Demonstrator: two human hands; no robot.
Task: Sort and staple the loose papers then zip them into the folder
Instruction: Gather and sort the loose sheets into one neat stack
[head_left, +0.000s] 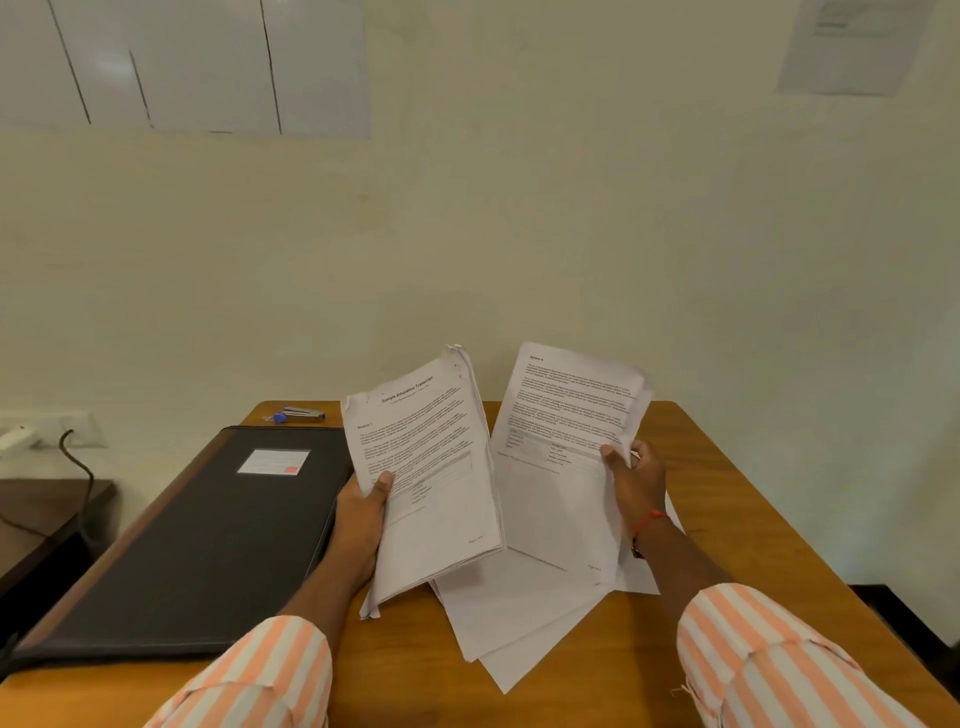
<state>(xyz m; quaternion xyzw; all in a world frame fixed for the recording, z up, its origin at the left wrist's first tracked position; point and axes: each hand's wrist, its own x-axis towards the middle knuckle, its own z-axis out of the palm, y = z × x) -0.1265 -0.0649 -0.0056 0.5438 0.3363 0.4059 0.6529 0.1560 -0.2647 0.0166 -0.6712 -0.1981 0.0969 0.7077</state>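
Two paper bundles (431, 467), several loose sheets (519, 613), one folder (208, 535), one stapler (304, 414).

Left hand (362, 514) and right hand (638, 480) raised, both gripping.

A: What could be read?
B: "Sample Education Transcript" headed the stack of papers (431, 467) (bold, tilted).
A: And the other sheet (561, 415)?
B: Its print was too small, as was the label (274, 462) on the folder (197, 545).

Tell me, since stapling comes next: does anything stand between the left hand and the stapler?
Only the folder: its flat far corner lies between the left hand and the stapler at the table's far edge. That hand grips a paper stack, so it is not free. Nothing else visible intervenes.
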